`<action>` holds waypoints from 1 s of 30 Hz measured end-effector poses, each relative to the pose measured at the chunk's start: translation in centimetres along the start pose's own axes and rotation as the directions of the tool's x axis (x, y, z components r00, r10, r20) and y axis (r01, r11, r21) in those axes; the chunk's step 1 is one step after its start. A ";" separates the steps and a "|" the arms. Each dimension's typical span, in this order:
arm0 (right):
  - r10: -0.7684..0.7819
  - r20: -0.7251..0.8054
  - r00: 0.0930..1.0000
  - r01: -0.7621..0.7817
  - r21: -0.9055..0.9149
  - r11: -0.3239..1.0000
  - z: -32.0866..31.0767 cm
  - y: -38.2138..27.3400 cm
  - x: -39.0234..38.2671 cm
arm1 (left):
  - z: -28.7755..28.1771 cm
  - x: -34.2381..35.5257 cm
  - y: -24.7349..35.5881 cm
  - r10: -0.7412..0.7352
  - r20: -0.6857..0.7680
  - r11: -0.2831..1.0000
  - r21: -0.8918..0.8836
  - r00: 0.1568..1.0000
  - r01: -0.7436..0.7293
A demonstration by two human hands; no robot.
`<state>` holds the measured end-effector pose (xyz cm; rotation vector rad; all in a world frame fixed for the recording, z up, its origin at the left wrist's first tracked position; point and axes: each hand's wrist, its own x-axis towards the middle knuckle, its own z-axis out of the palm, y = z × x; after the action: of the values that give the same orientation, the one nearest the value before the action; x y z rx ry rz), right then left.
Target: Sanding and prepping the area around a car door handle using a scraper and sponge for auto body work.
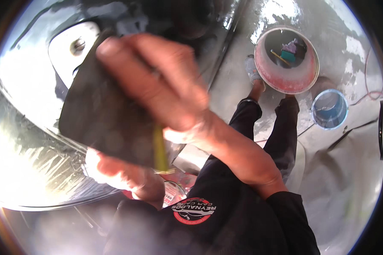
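Your right hand [168, 87] holds a dark, flat pad [104, 112], its thumb and fingers closed over the pad's upper right side. Both are blurred and look large, and a narrow yellow strip [160, 148] runs along the pad's right edge near its lower corner. The pad is tilted, in the left half of your view, in front of a shiny, curved body panel [19, 85]; whether it touches that panel, you cannot tell from this angle.

Your left hand [119, 174] is just below the pad in the view, partly hidden by it and washed out by glare. Its grip cannot be made out, nor whether anything is in it. A white, rounded shape [64, 49] with a round dark spot shows just beyond the pad's upper left edge.

Well apart from the pad, to its upper right, a red and white basin [274, 80] stands on the grey floor [327, 178]. Inside are a purple item [290, 46], a teal block [287, 56] and a thin yellow stick [280, 58]. Farther right of the pad is a blue bucket [330, 114].

To the pad's right are your legs in black trousers [286, 127], a grey shoe [252, 69] above them. Lower right of the pad, your black shirt [247, 212] bears a round emblem [194, 211].
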<state>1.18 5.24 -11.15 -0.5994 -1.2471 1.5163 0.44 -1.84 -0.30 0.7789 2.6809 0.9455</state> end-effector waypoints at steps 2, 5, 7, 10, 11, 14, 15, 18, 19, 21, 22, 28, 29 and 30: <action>-0.047 -0.088 0.995 0.052 0.048 0.998 -0.4 2.2 0.3 | 0.2 -0.1 0.3 0.012 -0.046 0.999 -0.037 0.999 -0.013; -0.158 0.165 0.974 0.178 -0.113 0.978 -3.5 1.7 1.5 | -0.2 -0.6 0.0 0.000 -0.112 0.999 -0.035 0.994 -0.004; -0.116 0.276 0.954 0.166 -0.167 0.972 -4.6 0.4 1.1 | -0.5 -1.8 -0.8 -0.052 -0.091 0.962 -0.273 0.994 0.025; -0.200 0.327 0.923 0.261 -0.152 0.953 -3.8 -1.0 0.1 | -1.3 -4.6 -0.1 -0.190 -0.127 0.817 -0.570 0.973 0.085; -0.199 0.331 0.922 0.283 -0.229 0.931 -3.8 -1.5 -0.1 | -1.3 -4.6 0.2 -0.175 -0.090 0.843 -0.528 0.980 0.102; -0.237 0.411 0.880 0.385 -0.328 0.863 -4.0 -2.2 -0.4 | -2.5 -5.3 2.8 -0.392 0.066 0.796 -0.475 0.917 0.375; -0.189 0.412 0.891 0.344 -0.343 0.874 -3.7 -3.1 -0.5 | -3.1 -5.7 2.6 -0.425 0.054 0.841 -0.346 0.904 0.416; -0.197 0.411 0.890 0.340 -0.312 0.887 -2.6 -2.8 -1.5 | -2.1 -5.8 2.8 -0.471 -0.103 0.822 -0.412 0.876 0.393; -0.215 0.428 0.878 0.365 -0.307 0.879 -2.6 -2.4 -1.5 | -2.0 -6.4 1.7 -0.395 -0.154 0.886 -0.326 0.906 0.330; -0.208 0.438 0.875 0.356 -0.287 0.889 -2.6 -1.4 -1.4 | -2.1 -6.1 1.4 -0.394 -0.106 0.881 -0.327 0.913 0.343; -0.205 0.445 0.872 0.346 -0.263 0.901 -2.6 -1.1 -1.4 | -2.0 -6.0 1.2 -0.390 -0.061 0.878 -0.324 0.919 0.351; -0.301 0.378 0.875 0.405 -0.232 0.884 -2.3 0.8 -1.0 | -0.6 -5.7 0.1 -0.301 -0.093 0.907 -0.334 0.949 0.255; -0.302 0.367 0.880 0.397 -0.220 0.891 -2.1 0.8 -1.1 | -0.2 -5.7 0.1 -0.305 -0.146 0.903 -0.359 0.941 0.237; -0.304 0.355 0.884 0.392 -0.209 0.896 -1.9 0.8 -1.2 | 0.2 -5.8 0.1 -0.307 -0.143 0.902 -0.358 0.941 0.240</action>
<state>2.88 4.99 -12.75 -0.2850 -1.7313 1.1654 5.42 -4.76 -0.30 0.2369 2.5816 1.4122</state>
